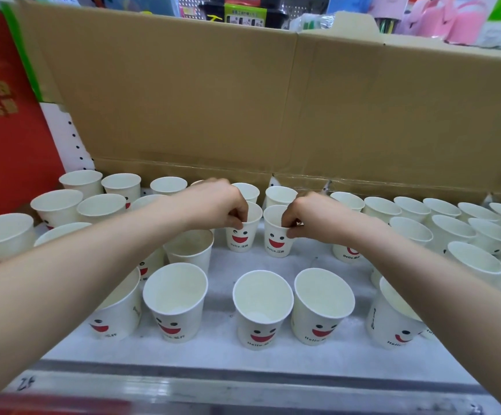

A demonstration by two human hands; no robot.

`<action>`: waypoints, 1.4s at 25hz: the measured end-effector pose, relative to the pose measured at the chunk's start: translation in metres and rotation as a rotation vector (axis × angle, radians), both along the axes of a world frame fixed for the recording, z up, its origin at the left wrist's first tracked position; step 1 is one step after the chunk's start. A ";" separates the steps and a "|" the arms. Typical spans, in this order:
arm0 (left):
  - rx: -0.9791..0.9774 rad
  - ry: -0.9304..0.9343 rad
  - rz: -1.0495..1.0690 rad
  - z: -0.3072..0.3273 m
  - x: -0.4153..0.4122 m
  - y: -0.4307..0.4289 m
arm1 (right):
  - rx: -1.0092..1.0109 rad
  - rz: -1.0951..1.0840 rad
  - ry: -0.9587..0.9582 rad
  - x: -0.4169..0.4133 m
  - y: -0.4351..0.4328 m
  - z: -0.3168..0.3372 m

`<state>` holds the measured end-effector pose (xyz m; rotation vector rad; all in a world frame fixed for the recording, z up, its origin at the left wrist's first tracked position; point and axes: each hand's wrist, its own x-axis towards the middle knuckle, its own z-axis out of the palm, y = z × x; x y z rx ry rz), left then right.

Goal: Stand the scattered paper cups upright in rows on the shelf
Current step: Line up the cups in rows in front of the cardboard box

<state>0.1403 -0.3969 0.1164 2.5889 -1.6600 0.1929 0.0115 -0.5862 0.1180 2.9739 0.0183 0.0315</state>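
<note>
Head cam: my left hand [222,205] is pinched narrow on the near rim of one smiley paper cup [241,235], thumb outside, fingertips curled over the lip into the mouth. My right hand [300,218] does the same on the cup next to it [276,238], fingers tucked inside the rim, thumb pressed on the outer wall. Both cups stand upright on the white shelf [309,262], just beside each other w/ a slim gap between, faces toward me. Neither hand touches any other cup.

Behind my hands runs a back row of upright cups [280,194], close to the foot of the brown cardboard box [243,100] that walls off the rear. More cups crowd the left [57,205] and the right [453,232], packed near one another, all mouths up as far as I can tell. Front row, near me: four cups, incl. the one at center [262,307], stand apart w/ gaps; two more sit partly hidden under my forearms.

Open room: bare shelf strip between the front row and the two cups I hold, plus a clear band along the metal shelf edge [243,381] nearest me. A red box [6,115] closes the left side.
</note>
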 end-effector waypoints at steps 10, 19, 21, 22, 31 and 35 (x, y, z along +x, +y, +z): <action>-0.117 0.005 -0.034 0.029 -0.033 0.024 | 0.211 -0.052 -0.229 -0.060 0.015 0.032; -0.174 0.036 -0.097 0.006 -0.120 0.041 | 0.179 -0.167 -0.262 -0.106 -0.001 0.022; -0.175 0.050 -0.063 0.004 -0.130 0.031 | 0.081 -0.241 -0.221 -0.104 -0.029 0.021; -0.178 0.054 -0.041 0.003 -0.132 0.026 | 0.040 -0.282 -0.183 -0.101 -0.042 0.018; -0.240 0.046 0.237 0.003 -0.123 0.026 | 0.065 -0.146 -0.047 -0.082 -0.046 0.030; -0.284 0.046 0.342 0.004 -0.099 0.055 | 0.120 0.086 -0.110 -0.070 0.016 0.046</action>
